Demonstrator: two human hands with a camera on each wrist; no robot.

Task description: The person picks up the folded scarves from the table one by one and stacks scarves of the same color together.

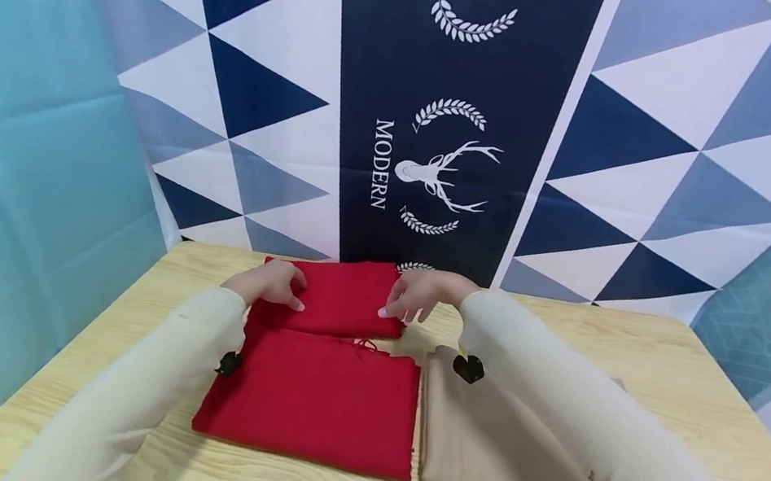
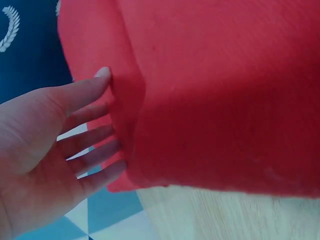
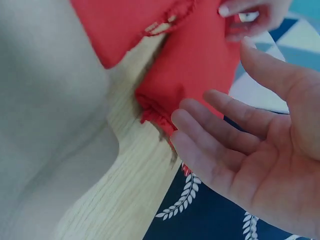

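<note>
Folded red woven cloth [image 1: 327, 364] lying at centre frame on the pale wood-grain bench [image 1: 692, 374], its far portion turned back into a smaller fold near the bench's rear edge. Left hand [image 1: 268, 283], at centre left of the head view, resting on the left end of that far fold, fingertips down on the red fabric. Right hand [image 1: 415, 294], just right of centre, poised over the fold's right end, fingers bent downward with the tips at the cloth's edge.

Left wrist view: left hand [image 2: 45, 150] at lower left, grip spread, fingers [image 2: 92, 137] straight and slightly parted, their tips against the side of the red cloth [image 2: 220, 100] filling the upper right. Strip of bench [image 2: 230, 215] visible along the bottom.

Right wrist view: right hand [image 3: 255, 155] at lower right, grip spread, palm up and fingers loosely extended, just beside the frayed corner of the red cloth [image 3: 195, 65] without clasping it. Fingertips of the left hand [image 3: 250, 15] seen at the top right edge on the same fabric.

Folded beige cloth [image 1: 512, 447] lying at lower right of the head view, just beside the red one, partly under the cream sleeve [image 1: 595, 434] of the right arm. Backdrop of blue, grey and white triangles with a navy deer-head banner [image 1: 447, 118] hanging behind the bench.
</note>
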